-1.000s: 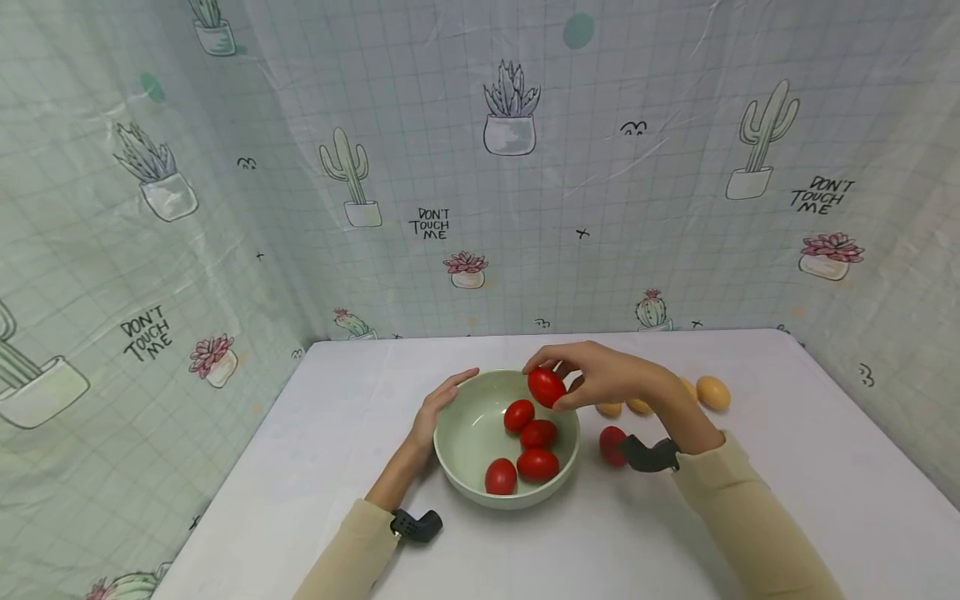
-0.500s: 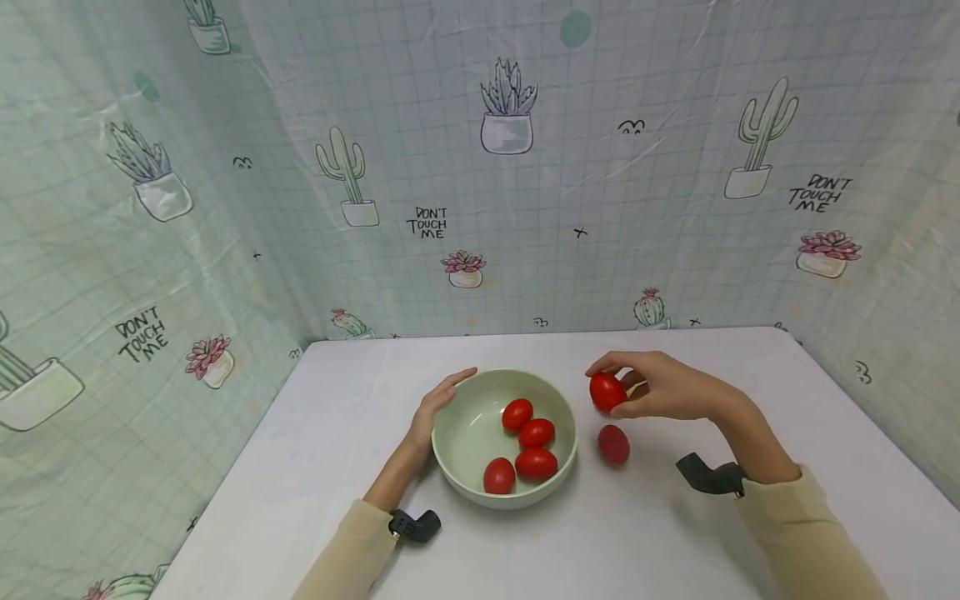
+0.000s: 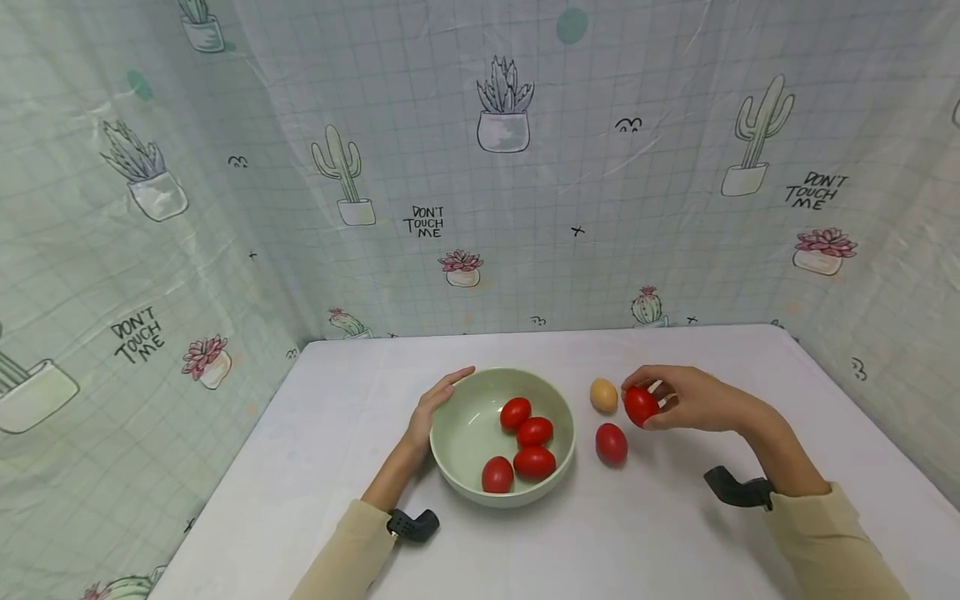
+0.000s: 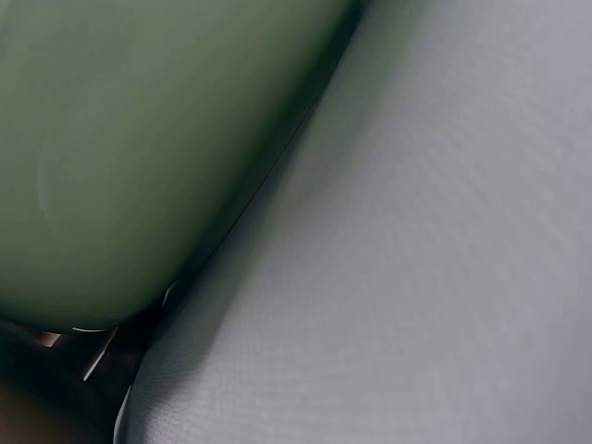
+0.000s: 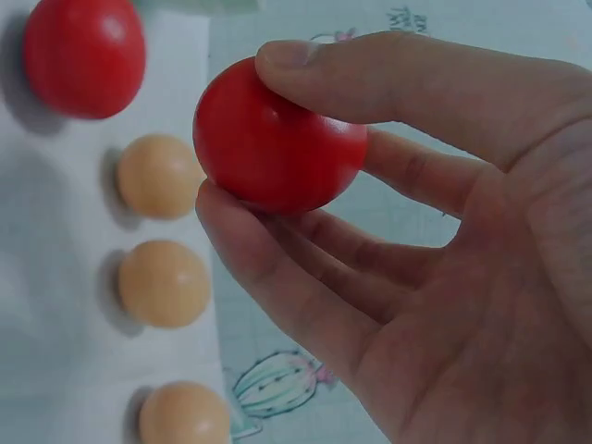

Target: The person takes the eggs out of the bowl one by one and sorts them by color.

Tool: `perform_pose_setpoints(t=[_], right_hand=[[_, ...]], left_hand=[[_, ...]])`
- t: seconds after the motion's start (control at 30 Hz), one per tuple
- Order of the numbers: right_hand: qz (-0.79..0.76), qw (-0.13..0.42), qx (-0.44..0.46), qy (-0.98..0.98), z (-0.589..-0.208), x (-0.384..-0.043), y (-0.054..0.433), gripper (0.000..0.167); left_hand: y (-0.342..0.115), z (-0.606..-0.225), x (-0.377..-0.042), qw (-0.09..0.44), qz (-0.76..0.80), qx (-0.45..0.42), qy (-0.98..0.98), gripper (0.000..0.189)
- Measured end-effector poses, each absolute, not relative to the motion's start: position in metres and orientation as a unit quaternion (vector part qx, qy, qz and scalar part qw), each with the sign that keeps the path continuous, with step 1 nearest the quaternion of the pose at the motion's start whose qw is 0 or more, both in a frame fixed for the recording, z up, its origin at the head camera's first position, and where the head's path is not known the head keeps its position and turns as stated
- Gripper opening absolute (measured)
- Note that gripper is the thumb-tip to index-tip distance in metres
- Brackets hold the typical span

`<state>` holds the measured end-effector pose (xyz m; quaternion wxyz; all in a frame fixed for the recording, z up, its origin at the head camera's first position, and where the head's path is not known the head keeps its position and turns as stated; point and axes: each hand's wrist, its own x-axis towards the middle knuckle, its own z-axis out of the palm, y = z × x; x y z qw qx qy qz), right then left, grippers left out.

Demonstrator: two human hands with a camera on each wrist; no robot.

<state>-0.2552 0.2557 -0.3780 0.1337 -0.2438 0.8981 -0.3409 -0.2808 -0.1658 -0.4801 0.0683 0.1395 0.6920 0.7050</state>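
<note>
My right hand (image 3: 690, 400) pinches a glossy red egg (image 3: 641, 406) between thumb and fingertips, to the right of the pale green bowl (image 3: 465, 454). The right wrist view shows the thumb on one side of this red egg (image 5: 268, 148) and fingertips on the other. A second red egg (image 3: 611, 444) lies on the table between bowl and hand. Several more red eggs (image 3: 534, 463) lie inside the bowl. Against the bowl's left side rests my left hand (image 3: 430, 417), fingers extended along the rim; its thumb is hidden.
Beside the held egg, a tan egg (image 3: 603, 396) lies on the white table (image 3: 337, 433). Further tan eggs (image 5: 165, 284) line up in the right wrist view, hidden behind the hand from the head. A patterned curtain (image 3: 405, 167) hangs behind and at the sides.
My right hand has carried the red egg from above the bowl to the right, and slightly nearer to me. A tan egg has come into sight. The left hand stays at the bowl.
</note>
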Motion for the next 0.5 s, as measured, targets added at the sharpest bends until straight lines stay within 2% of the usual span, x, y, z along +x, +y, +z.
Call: perform_pose_setpoints(t=[0.5], right_hand=[[-0.3, 0.193, -0.199, 0.913, -0.405, -0.26, 0.269, 0.052]], left_hand=[[-0.169, -0.479, -0.279, 0.072, 0.702, 0.14, 0.695, 0.051]])
